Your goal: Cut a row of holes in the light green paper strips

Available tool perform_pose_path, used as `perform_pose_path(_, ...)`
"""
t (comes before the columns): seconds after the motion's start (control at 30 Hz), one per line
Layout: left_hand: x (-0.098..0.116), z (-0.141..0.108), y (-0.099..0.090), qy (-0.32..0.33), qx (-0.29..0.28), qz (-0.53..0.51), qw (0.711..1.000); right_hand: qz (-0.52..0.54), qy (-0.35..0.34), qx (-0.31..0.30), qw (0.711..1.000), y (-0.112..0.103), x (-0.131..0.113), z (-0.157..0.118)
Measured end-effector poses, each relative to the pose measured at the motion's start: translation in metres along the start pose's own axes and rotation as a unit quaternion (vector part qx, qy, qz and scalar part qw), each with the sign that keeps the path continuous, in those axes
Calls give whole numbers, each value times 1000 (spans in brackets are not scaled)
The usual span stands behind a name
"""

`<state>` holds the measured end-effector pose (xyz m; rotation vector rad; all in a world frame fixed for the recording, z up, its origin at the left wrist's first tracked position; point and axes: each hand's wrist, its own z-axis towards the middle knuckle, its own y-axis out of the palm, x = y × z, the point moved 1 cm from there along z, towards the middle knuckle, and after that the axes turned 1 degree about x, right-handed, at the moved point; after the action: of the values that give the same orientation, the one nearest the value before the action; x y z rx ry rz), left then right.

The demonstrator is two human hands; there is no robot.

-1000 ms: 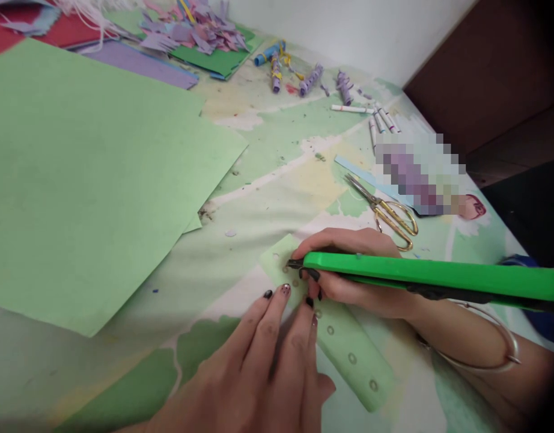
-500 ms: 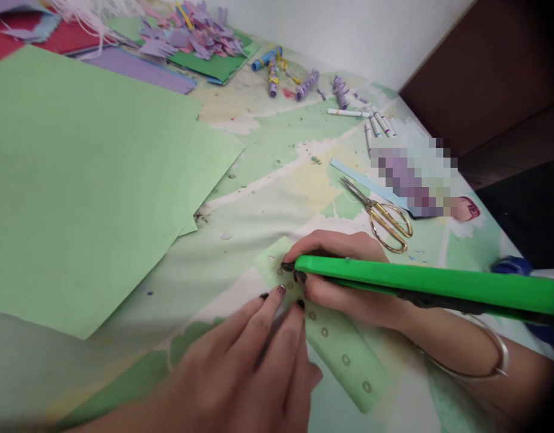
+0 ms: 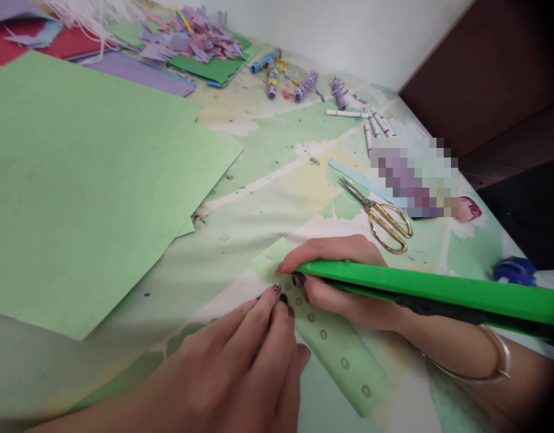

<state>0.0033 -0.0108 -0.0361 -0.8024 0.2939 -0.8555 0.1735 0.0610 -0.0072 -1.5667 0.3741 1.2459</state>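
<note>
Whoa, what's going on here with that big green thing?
Someone's right hand is holding a long green tool over a pale green paper strip marked with small rings. The fingers of the left hand rest at the strip's edge. The tool's tip is hidden behind the fingers, so I can't tell what it's doing. Gold-handled scissors lie beyond, untouched.

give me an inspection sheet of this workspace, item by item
surface: patterned pale-green tablecloth, small dark specks
things: light-green paper strip with ring marks, under the left hand; long bright-green tool, tip hidden
clutter: gold-handled metal scissors, white markers, pile of purple and pink paper scraps
hands: left's fingers rest on the strip; right hand holds the tool
cables: nothing seen
surroundings: plain white wall; pixelated patch at right
</note>
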Motion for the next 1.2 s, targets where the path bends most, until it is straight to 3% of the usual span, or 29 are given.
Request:
perform_pose_path(0.2, -1, -4, 2, 2, -7, 5, 1000, 12, 7, 5, 1000, 0, 1, 0)
perform_pose_path(0.27, -1, -3, 2, -4, 24, 4, 1000, 16, 11, -1, 1000, -1, 1, 0)
perform_pose_path(0.37, -1, 0, 1, -15, -1, 0, 1000, 12, 15, 0, 1000, 0, 0, 0)
perform_pose_path(0.53, 0, 2, 0, -5, 9, 3, 1000, -18, 43, 33, 998, 3, -3, 0)
perform_pose_path(0.73, 3, -2, -1, -12, 13, -21, 1000, -25, 59, -11, 998, -2, -5, 3)
perform_pose_path(0.87, 4, -4, 1, -29, -15, -52, 998, -40, 55, -32, 997, -6, -4, 5)
perform_pose_path(1.2, 3, 11, 8, 2, -88, -96, 991, -40, 26, -74, 996, -13, 4, 5)
